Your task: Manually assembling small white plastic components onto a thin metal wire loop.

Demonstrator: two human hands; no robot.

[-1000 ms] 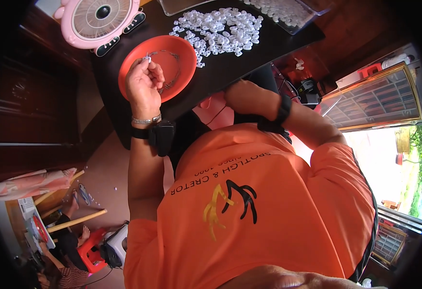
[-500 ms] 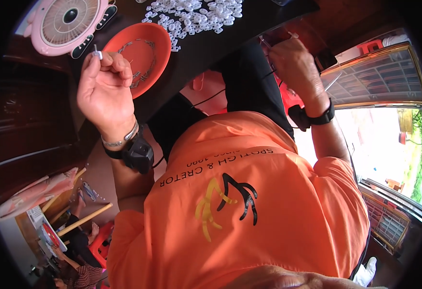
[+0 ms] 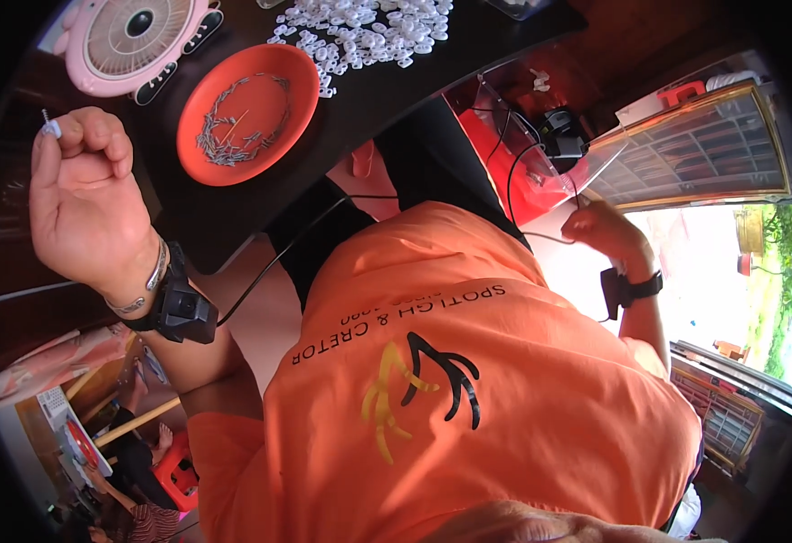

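Observation:
My left hand (image 3: 93, 185) is raised palm up at the left, beside the fan. Its thumb and fingertip pinch a small white cable clip (image 3: 52, 128) with a thin grey nail sticking up from it. To its right, an orange-red plate (image 3: 303, 104) holds several loose grey nails (image 3: 219, 149) and a thin yellowish stick. A heap of white cable clips (image 3: 373, 32) lies on the dark table (image 3: 360, 118). My right hand (image 3: 608, 237) is low at the right, fingers curled round a black cable (image 3: 540, 237); its fingertips are partly hidden.
A pink fan (image 3: 138, 45) stands at the far left of the table. Right of my legs, a clear plastic box (image 3: 608, 163) contains a black device (image 3: 563, 136) and a few white pieces. Another cable (image 3: 265, 262) runs from my left wristband across my lap.
My left hand has moved left, away from the plate, still pinching the clip. My right hand has left the clear box, coming down and right to the cable.

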